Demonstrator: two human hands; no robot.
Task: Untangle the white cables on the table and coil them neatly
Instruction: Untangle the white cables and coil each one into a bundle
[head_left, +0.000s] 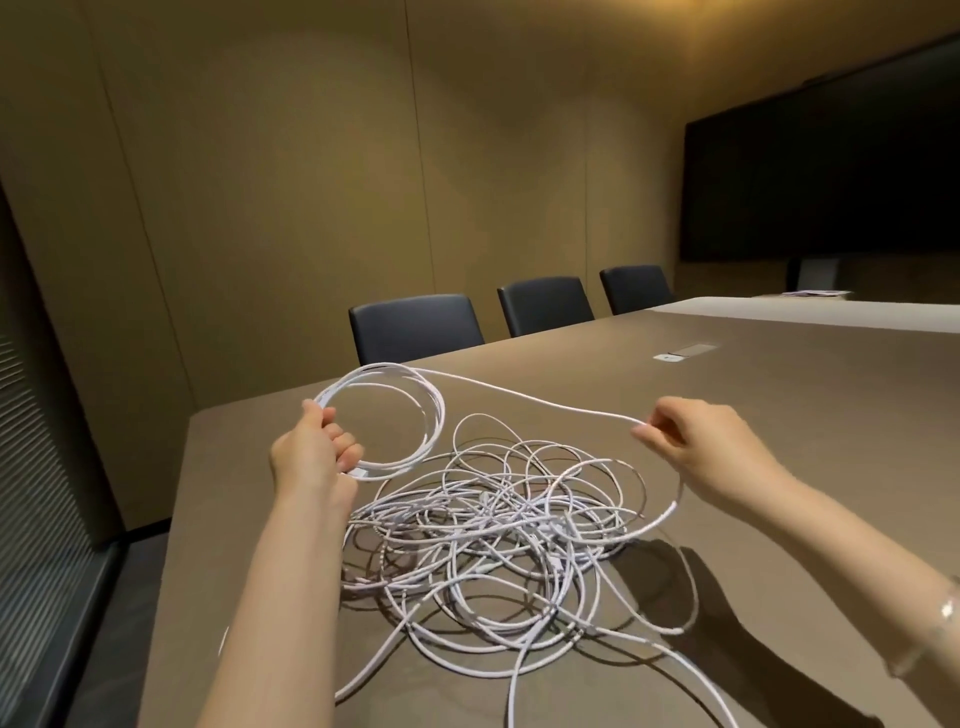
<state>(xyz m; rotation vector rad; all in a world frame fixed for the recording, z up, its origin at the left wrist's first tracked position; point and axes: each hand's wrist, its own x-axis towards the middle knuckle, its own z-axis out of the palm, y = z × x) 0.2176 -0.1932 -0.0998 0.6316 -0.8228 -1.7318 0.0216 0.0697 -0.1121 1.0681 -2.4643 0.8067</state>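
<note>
A long brown table fills the lower and right part of the frame, its near corner at lower left. High on the right hangs a large dark screen, and along the table's far edge, around the middle of the frame, stand three dark chairs in a row. A small flush panel sits in the tabletop at right of centre.

On the table at lower centre lies the tangle of white cables, a loose heap of many overlapping loops, with a few strands running off toward the bottom edge of the frame (where each one ends cannot be made out).

Just left of centre, raised above the tangle, is a round coil of several turns of white cable. The left hand grips this coil at its near left side, fingers curled round the bunched turns. From the top of the coil a single strand stretches to the right, sagging slightly, to the right hand at right of centre, which pinches it between thumb and fingertips. Past that pinch the strand drops in a curve down into the right side of the heap.

A bracelet shows on the right wrist at the lower right edge.
</note>
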